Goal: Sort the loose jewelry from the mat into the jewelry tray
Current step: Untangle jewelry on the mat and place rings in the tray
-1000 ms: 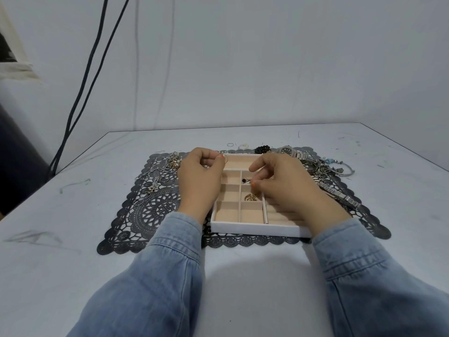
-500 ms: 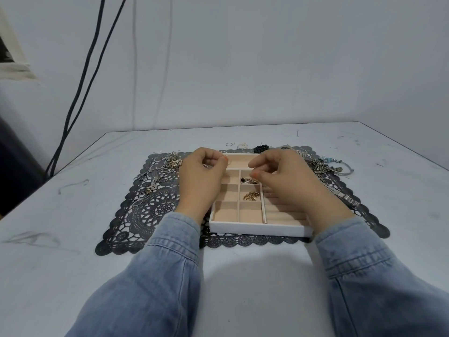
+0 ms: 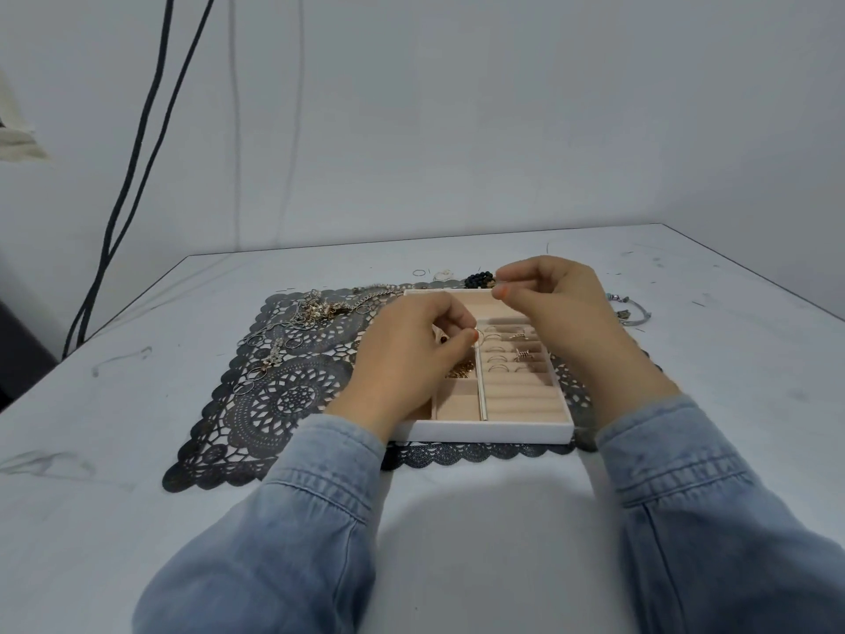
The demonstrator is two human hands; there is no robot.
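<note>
Over the tray (image 3: 480, 434), the left hand (image 3: 402, 359) pinches a ring (image 3: 475, 335) between fingertips.

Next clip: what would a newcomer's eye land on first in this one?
Two hands meet over the white jewelry tray in the middle of the table. The left hand pinches what looks like a small ring above the tray's divider, and the right hand hovers, fingers curled, over its far edge. Under the tray lies a black lace mat, with tangled chains heaped near its far left corner.
</note>
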